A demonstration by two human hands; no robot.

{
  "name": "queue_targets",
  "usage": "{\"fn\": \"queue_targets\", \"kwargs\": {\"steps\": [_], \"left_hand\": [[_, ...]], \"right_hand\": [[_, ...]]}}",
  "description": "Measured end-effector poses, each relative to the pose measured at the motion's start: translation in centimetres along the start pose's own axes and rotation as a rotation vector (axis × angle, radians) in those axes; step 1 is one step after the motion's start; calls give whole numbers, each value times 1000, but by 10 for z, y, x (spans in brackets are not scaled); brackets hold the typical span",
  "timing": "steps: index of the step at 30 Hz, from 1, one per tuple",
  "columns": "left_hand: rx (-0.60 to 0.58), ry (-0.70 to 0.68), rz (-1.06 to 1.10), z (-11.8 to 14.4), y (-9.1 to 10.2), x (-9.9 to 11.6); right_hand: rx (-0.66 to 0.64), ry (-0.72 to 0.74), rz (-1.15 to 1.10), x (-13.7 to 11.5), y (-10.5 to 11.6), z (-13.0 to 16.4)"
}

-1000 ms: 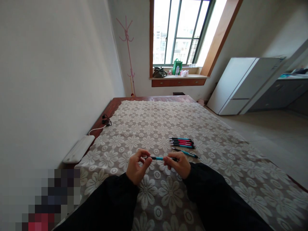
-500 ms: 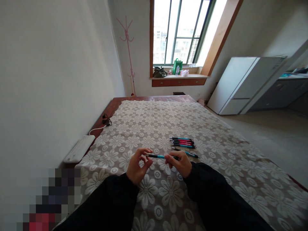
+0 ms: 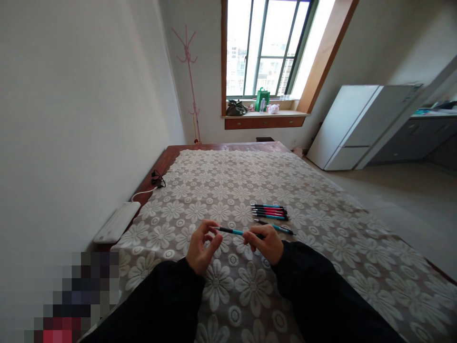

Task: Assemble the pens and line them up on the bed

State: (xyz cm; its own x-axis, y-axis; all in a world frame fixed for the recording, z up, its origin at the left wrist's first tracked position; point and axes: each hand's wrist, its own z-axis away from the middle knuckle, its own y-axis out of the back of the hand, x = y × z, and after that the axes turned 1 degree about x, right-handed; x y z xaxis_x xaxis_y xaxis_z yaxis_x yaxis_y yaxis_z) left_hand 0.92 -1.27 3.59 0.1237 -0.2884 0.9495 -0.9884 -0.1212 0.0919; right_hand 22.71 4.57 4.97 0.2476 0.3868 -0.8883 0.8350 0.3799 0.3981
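Two dark sleeves (image 3: 157, 300) reach in over one patterned cloth (image 3: 255, 286), which is covered in pale flowers and small rings and spread on the surface. Ahead of them are two bare hands. The right hand (image 3: 264, 243) has its grip clamped on one end of a single pen (image 3: 233, 231), held just above the cloth between the hands. The left hand's (image 3: 202, 247) grip is apart, thumb and curled fingers around a gap; the pen's tip lies at those fingers, though I cannot tell whether they touch. The pen is slim and almost level, with a pale narrow tip, a black front section and a turquoise barrel; its far end is hidden in the right hand.

Just beyond lies one loose turquoise-and-black pen (image 3: 282, 229), slanted. Behind it is a row of pens (image 3: 270, 212), side by side, red and turquoise with black, about five but too close to count surely. Farther off stand one pink coat rack (image 3: 191, 78) and one white fridge (image 3: 352, 126).
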Motion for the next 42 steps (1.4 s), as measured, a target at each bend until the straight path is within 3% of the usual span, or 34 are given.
{"fn": "queue_targets", "kwargs": {"steps": [4,10,13,17,22,25,27,30,33,35,40,42], "left_hand": [[-24,125,-58,-1,0,-3],[-81,187,-46,-1,-2,-4],[-139,177,-82,0,-2,-3],[-127,74,-217,0,0,0],[-89,51,-345,-2,3,1],[-99,66,-404,-2,3,-2],[-85,83,-411,-2,2,-3],[-78,109,-377,-2,1,-2],[-167,87,-367,-2,1,2],[-203,68,-377,-2,2,2],[-204,92,-420,-3,3,-1],[-228,99,-442,-3,3,-2]], "right_hand": [[5,138,139,3,1,0],[6,599,507,3,12,-4],[27,670,603,2,17,-5],[3,572,655,4,15,-3],[-291,68,316,16,7,-3],[-429,-80,169,19,6,-5],[-376,-29,246,18,8,-7],[-179,249,494,13,12,-7],[-85,458,632,12,15,-6],[-92,454,669,15,14,-5],[-193,252,722,19,12,-4],[-193,268,717,18,18,-2]]}}
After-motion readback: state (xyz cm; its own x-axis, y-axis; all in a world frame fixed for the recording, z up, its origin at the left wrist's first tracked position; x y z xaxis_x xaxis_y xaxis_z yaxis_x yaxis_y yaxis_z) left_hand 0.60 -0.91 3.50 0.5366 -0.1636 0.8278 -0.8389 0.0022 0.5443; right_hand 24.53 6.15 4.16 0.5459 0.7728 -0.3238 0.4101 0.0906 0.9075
